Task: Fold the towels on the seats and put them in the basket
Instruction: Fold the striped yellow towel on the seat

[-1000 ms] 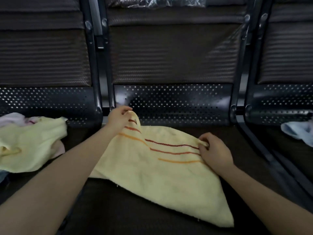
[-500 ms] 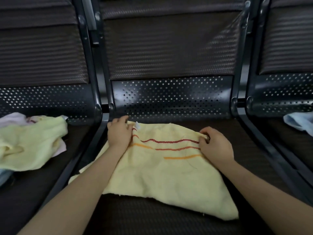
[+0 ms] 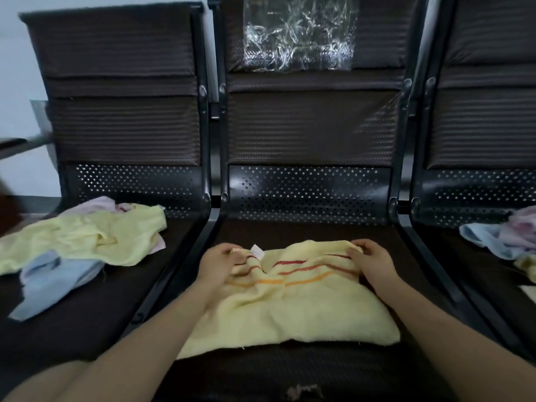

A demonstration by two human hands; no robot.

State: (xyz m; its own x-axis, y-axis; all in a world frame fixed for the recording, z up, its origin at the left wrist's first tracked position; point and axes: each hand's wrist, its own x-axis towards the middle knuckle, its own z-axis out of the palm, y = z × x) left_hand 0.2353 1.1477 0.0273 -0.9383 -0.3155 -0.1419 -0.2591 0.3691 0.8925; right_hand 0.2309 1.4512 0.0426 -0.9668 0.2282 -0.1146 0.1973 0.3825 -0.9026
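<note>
A pale yellow towel [image 3: 290, 311] with red and orange stripes lies on the middle seat [image 3: 290, 369]. My left hand [image 3: 217, 264] pinches its far left corner, beside a small white label [image 3: 257, 251]. My right hand [image 3: 372, 261] grips the far right corner. The cloth is bunched between the two hands. No basket is in view.
On the left seat lies a heap of unfolded towels: a yellow one [image 3: 87, 242], a light blue one [image 3: 55, 277] and a pink one [image 3: 95, 203]. The right seat holds blue [image 3: 484, 237] and pink [image 3: 522, 227] towels. Crinkled clear plastic [image 3: 298, 33] hangs on the middle backrest.
Both hands have drawn the towel's far edge toward me and closer together, so the cloth now bunches between them. The camera has tilted up and shows more of the backrests.
</note>
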